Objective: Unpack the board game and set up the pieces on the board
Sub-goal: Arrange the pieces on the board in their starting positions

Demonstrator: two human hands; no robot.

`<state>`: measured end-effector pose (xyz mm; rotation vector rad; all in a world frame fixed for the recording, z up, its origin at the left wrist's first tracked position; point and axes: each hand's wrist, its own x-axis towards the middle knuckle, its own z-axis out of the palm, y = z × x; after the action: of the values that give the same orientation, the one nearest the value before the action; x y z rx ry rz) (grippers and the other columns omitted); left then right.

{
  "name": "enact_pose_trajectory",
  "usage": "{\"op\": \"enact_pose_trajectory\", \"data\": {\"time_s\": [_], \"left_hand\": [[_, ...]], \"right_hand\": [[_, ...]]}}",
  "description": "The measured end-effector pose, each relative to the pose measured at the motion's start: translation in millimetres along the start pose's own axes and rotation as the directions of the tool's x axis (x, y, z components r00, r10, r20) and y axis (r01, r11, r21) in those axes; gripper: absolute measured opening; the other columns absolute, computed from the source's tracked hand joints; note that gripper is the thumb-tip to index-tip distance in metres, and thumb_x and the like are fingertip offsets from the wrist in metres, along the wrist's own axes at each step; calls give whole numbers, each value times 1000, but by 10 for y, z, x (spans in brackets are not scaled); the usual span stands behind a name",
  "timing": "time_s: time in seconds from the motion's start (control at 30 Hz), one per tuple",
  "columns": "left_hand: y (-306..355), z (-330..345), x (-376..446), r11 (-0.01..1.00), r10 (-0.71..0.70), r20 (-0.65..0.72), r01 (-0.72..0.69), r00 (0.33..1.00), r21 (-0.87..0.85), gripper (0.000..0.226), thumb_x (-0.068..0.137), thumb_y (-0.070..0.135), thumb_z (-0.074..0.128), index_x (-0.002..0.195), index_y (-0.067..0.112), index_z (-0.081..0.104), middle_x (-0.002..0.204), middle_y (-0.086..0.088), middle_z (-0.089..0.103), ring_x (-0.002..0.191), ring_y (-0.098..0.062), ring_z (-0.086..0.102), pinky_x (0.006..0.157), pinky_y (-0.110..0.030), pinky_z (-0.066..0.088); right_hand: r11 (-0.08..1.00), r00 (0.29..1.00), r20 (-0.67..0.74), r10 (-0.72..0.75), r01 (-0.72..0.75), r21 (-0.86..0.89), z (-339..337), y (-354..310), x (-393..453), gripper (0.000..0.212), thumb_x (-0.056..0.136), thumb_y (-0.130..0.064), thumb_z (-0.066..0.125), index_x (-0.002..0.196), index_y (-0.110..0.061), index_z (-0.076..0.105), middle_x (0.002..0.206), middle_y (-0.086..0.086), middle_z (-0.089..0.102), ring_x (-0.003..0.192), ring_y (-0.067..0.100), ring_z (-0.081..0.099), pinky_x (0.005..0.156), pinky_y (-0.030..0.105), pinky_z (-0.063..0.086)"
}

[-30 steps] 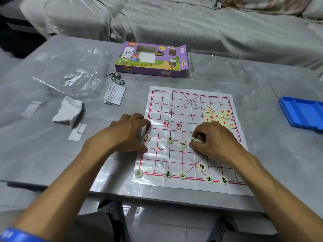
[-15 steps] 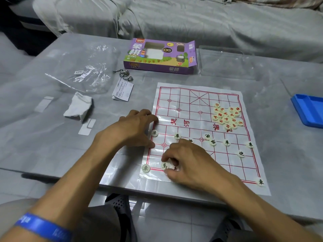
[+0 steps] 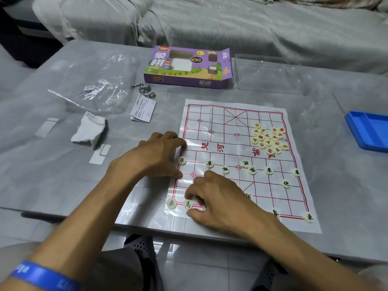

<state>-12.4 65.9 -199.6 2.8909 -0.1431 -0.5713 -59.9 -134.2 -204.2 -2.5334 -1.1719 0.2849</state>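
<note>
right hand (image 3: 218, 198) pinching horse piece (image 3: 188, 204), left hand (image 3: 153, 156) pressing board (image 3: 231, 127)

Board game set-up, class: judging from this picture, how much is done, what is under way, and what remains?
Done: the box is emptied, the board is unrolled and several dark pieces stand on near-side points. Under way: the right hand sets the horse piece while the left hand steadies the board. Left: the red pieces, heaped unplaced.

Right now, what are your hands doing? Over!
Left hand pressing board edge flat. Right hand pinching horse piece, bottom row. Red pieces still piled. Nothing blocking.
</note>
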Motion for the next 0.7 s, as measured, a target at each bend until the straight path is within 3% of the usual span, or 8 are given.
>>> {"op": "enact_pose_trajectory", "data": {"time_s": [0.1, 0.17, 0.27, 0.37, 0.53, 0.7], "left_hand": [[1, 1, 1, 1000, 6, -1, -6, 1000, -2, 88, 69, 54, 78, 143, 38, 32, 155, 8, 23, 140, -25, 24, 107, -49, 36], [-10, 6, -1, 1000, 9, -1, -9, 1000, -6, 87, 70, 55, 77, 142, 38, 32, 155, 8, 23, 140, -25, 24, 106, -49, 35], [-26, 14, -5, 1000, 13, -2, -13, 1000, -12, 87, 70, 56, 77, 142, 39, 32, 154, 9, 24, 139, -24, 24, 106, -50, 35], [-17, 9, -3, 1000, 7, 1, -7, 1000, -13, 88, 70, 56, 77, 142, 39, 32, 154, 9, 23, 139, -24, 24, 106, -49, 35], [-9, -2, -7, 1000, 2, 14, -2, 1000, -5, 88, 70, 56, 77, 143, 39, 31, 155, 9, 22, 141, -24, 23, 108, -49, 35], [9, -13, -20, 1000, 4, 21, -4, 1000, -5, 88, 71, 56, 77, 144, 38, 30, 156, 9, 21, 141, -24, 22, 109, -50, 34]], "right_hand": [[998, 999, 2, 50, -50, 45, -207, 96, -26, 36, 84, -46, 64, 116, -29, 62, 93, -12, 61, 88, 7, 43, 72, 30, 42], [980, 982, -55, 179, -173, 93, -404, 292, -66, 30, 85, -41, 66, 112, -29, 63, 91, -14, 61, 90, 5, 46, 76, 30, 45], [928, 920, -122, 373, -370, 47, -650, 661, -175, 19, 85, -36, 68, 102, -28, 65, 91, -13, 62, 94, 9, 53, 76, 30, 47], [861, 860, -50, 508, -509, 2, -717, 886, -269, 16, 84, -33, 69, 98, -28, 65, 98, -11, 64, 92, 11, 57, 70, 26, 44], [874, 875, 8, 484, -484, 32, -651, 918, -270, 13, 83, -23, 70, 93, -30, 64, 96, -13, 63, 90, 9, 56, 66, 19, 41], [889, 889, -5, 459, -459, 8, -617, 891, -309, 13, 83, -35, 71, 92, -29, 62, 91, -12, 63, 84, 6, 55, 62, 16, 39]]}}
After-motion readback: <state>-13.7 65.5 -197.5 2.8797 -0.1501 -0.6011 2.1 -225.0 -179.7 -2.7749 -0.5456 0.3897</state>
